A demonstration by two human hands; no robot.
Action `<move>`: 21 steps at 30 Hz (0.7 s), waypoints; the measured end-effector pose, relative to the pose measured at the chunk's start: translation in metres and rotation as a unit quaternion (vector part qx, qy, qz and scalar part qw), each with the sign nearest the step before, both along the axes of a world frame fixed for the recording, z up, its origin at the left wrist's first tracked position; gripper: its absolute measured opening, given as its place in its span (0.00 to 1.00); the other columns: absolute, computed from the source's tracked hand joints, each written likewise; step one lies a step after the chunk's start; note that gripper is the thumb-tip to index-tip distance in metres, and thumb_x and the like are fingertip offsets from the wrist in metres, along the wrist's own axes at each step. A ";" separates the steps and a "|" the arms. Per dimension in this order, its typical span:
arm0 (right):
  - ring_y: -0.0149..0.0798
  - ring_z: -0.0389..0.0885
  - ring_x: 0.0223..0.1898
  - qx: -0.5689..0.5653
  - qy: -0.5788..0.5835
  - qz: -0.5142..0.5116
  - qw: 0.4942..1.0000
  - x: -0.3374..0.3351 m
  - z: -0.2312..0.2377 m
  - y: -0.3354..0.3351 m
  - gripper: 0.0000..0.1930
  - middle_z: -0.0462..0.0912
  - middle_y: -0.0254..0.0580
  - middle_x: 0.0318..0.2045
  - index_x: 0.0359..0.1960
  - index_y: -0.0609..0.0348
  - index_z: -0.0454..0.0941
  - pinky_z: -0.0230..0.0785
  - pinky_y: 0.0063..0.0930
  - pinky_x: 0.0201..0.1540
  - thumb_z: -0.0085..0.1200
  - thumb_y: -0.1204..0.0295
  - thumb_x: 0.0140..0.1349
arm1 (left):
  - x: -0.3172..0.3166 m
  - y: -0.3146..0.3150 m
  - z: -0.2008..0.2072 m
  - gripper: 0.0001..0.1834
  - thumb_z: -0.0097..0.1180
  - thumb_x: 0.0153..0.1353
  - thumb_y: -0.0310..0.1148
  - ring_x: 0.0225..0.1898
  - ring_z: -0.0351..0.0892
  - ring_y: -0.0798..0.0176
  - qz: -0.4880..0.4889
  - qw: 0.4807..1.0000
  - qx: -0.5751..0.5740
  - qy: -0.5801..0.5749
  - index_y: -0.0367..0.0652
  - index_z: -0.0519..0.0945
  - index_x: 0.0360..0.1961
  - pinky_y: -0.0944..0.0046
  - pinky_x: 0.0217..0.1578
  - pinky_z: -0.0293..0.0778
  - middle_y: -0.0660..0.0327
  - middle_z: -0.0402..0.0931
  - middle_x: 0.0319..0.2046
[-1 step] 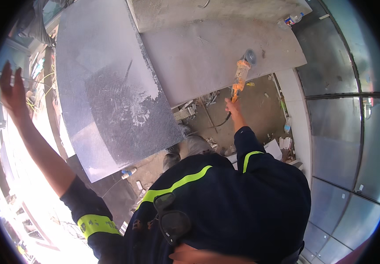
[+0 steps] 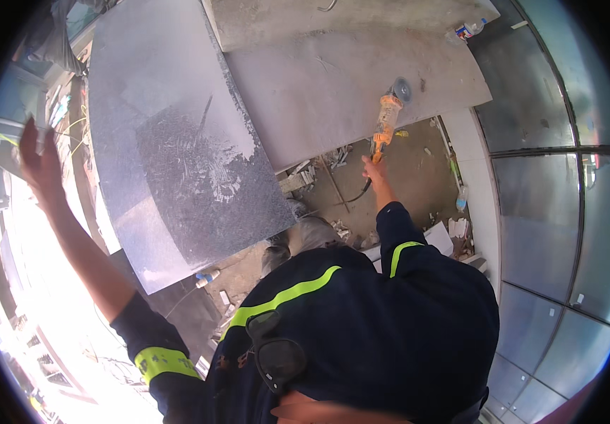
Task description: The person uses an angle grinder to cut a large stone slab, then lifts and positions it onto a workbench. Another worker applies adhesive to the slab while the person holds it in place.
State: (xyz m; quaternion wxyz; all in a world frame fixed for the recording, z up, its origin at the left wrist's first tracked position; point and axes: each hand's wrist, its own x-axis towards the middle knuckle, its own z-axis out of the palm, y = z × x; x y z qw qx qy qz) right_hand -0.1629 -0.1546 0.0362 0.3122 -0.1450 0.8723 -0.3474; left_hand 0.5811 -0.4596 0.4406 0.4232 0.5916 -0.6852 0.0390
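Observation:
My right hand (image 2: pixel 374 169) is closed around the rear end of an orange angle grinder (image 2: pixel 387 119), from which a dark cord trails back. Its round disc (image 2: pixel 402 90) is over the grey slab (image 2: pixel 333 92) at the far side; whether they touch, I cannot tell. My left hand (image 2: pixel 42 166) is raised at the far left with fingers stretched and apart, holding nothing. Nearest to it is a large grey stone slab (image 2: pixel 142 63), partly darkened with pale smears across its surface.
A plastic bottle (image 2: pixel 469 30) lies at the far right, near glazed panels (image 2: pixel 538 212). Rubble and offcuts (image 2: pixel 298 178) litter the ground below the slabs. A blue-and-white connector (image 2: pixel 207 278) lies beside the large slab's near corner. Dark sunglasses (image 2: pixel 277 353) hang at my chest.
My left hand has shifted to the right and slightly nearer, toward the large slab. The right hand and the angle grinder have hardly moved.

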 end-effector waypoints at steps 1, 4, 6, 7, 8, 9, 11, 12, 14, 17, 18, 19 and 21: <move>0.39 0.88 0.29 -0.004 0.000 0.000 1.000 0.001 0.003 -0.002 0.24 0.84 0.39 0.35 0.52 0.56 0.77 0.76 0.37 0.25 0.69 0.53 0.66 | 0.001 0.024 -0.060 0.30 0.63 0.71 0.33 0.69 0.80 0.51 -0.008 0.997 0.038 0.070 0.38 0.77 0.73 0.55 0.70 0.73 0.47 0.81 0.67; 0.38 0.86 0.27 -0.043 -0.082 -0.022 0.995 -0.003 0.011 -0.002 0.25 0.83 0.38 0.34 0.57 0.55 0.73 0.76 0.37 0.23 0.67 0.54 0.69 | 0.001 0.126 -0.203 0.31 0.62 0.66 0.29 0.69 0.79 0.43 0.040 0.966 0.211 0.141 0.38 0.77 0.72 0.46 0.70 0.75 0.46 0.79 0.69; 0.37 0.85 0.26 -0.035 -0.121 -0.007 0.992 -0.004 0.009 -0.007 0.25 0.83 0.41 0.34 0.59 0.54 0.71 0.76 0.38 0.22 0.65 0.55 0.71 | -0.011 0.198 -0.273 0.31 0.61 0.65 0.27 0.69 0.79 0.44 0.040 0.940 0.284 0.183 0.35 0.78 0.70 0.46 0.70 0.75 0.43 0.78 0.68; 0.37 0.85 0.26 -0.017 -0.121 -0.009 0.992 -0.006 0.006 -0.010 0.24 0.83 0.42 0.34 0.60 0.54 0.70 0.76 0.38 0.21 0.64 0.55 0.72 | -0.018 0.230 -0.298 0.31 0.61 0.65 0.27 0.69 0.79 0.44 0.049 0.919 0.331 0.206 0.35 0.77 0.70 0.46 0.70 0.75 0.43 0.79 0.68; 0.43 0.87 0.30 0.001 -0.081 0.014 0.997 -0.006 0.002 -0.011 0.25 0.84 0.48 0.38 0.61 0.57 0.70 0.79 0.42 0.26 0.63 0.55 0.73 | -0.027 0.258 -0.317 0.30 0.61 0.64 0.28 0.68 0.80 0.44 0.051 0.901 0.366 0.227 0.36 0.78 0.69 0.46 0.69 0.76 0.44 0.80 0.66; 0.50 0.89 0.35 0.033 -0.020 0.022 0.999 -0.009 -0.003 -0.017 0.25 0.85 0.55 0.42 0.62 0.60 0.70 0.82 0.46 0.31 0.61 0.55 0.75 | -0.038 0.281 -0.332 0.30 0.62 0.61 0.29 0.66 0.82 0.45 0.082 0.864 0.410 0.280 0.36 0.80 0.66 0.48 0.68 0.76 0.46 0.82 0.64; 0.61 0.89 0.46 0.069 0.123 0.043 0.989 -0.014 -0.012 -0.020 0.26 0.85 0.66 0.50 0.64 0.63 0.70 0.83 0.54 0.45 0.57 0.55 0.76 | -0.042 0.305 -0.343 0.28 0.62 0.58 0.29 0.64 0.83 0.45 0.065 0.905 0.400 0.133 0.37 0.83 0.62 0.50 0.65 0.76 0.46 0.84 0.61; 0.64 0.87 0.52 0.108 0.151 0.054 0.981 -0.023 -0.011 -0.023 0.27 0.84 0.68 0.53 0.65 0.63 0.70 0.80 0.55 0.52 0.56 0.54 0.77 | -0.044 0.313 -0.344 0.27 0.61 0.57 0.29 0.63 0.83 0.45 0.087 0.902 0.409 0.109 0.37 0.84 0.61 0.50 0.65 0.76 0.46 0.84 0.59; 0.68 0.81 0.63 0.143 0.232 0.101 0.957 -0.042 -0.004 -0.029 0.30 0.82 0.71 0.59 0.67 0.65 0.70 0.73 0.57 0.66 0.54 0.52 0.77 | -0.047 0.311 -0.337 0.27 0.61 0.58 0.29 0.63 0.83 0.43 0.096 0.894 0.403 0.173 0.38 0.84 0.61 0.49 0.65 0.76 0.45 0.85 0.58; 0.68 0.83 0.61 0.108 0.247 0.131 0.954 -0.077 0.015 -0.061 0.29 0.83 0.70 0.58 0.65 0.68 0.72 0.77 0.56 0.62 0.56 0.54 0.77 | -0.057 0.286 -0.314 0.27 0.61 0.60 0.30 0.64 0.81 0.37 0.097 0.899 0.402 0.147 0.39 0.81 0.63 0.45 0.66 0.75 0.40 0.83 0.59; 0.68 0.84 0.60 0.091 0.209 0.109 0.967 -0.081 0.017 -0.073 0.28 0.83 0.70 0.58 0.65 0.68 0.72 0.77 0.56 0.62 0.56 0.54 0.77 | -0.065 0.278 -0.305 0.27 0.61 0.60 0.30 0.64 0.80 0.36 0.120 0.895 0.408 0.132 0.39 0.81 0.63 0.44 0.67 0.74 0.39 0.82 0.60; 0.68 0.84 0.59 0.117 0.155 0.088 0.977 -0.086 0.020 -0.077 0.29 0.84 0.69 0.57 0.65 0.68 0.72 0.77 0.58 0.61 0.56 0.55 0.77 | -0.074 0.272 -0.292 0.27 0.60 0.60 0.30 0.65 0.79 0.35 0.131 0.896 0.409 0.113 0.39 0.81 0.63 0.44 0.67 0.74 0.38 0.81 0.61; 0.69 0.85 0.57 0.142 0.123 0.073 0.979 -0.091 0.022 -0.085 0.28 0.85 0.67 0.55 0.66 0.67 0.70 0.78 0.59 0.58 0.57 0.55 0.77 | -0.094 0.247 -0.275 0.29 0.60 0.60 0.30 0.67 0.77 0.33 0.118 0.912 0.381 0.100 0.38 0.79 0.65 0.43 0.69 0.72 0.37 0.79 0.63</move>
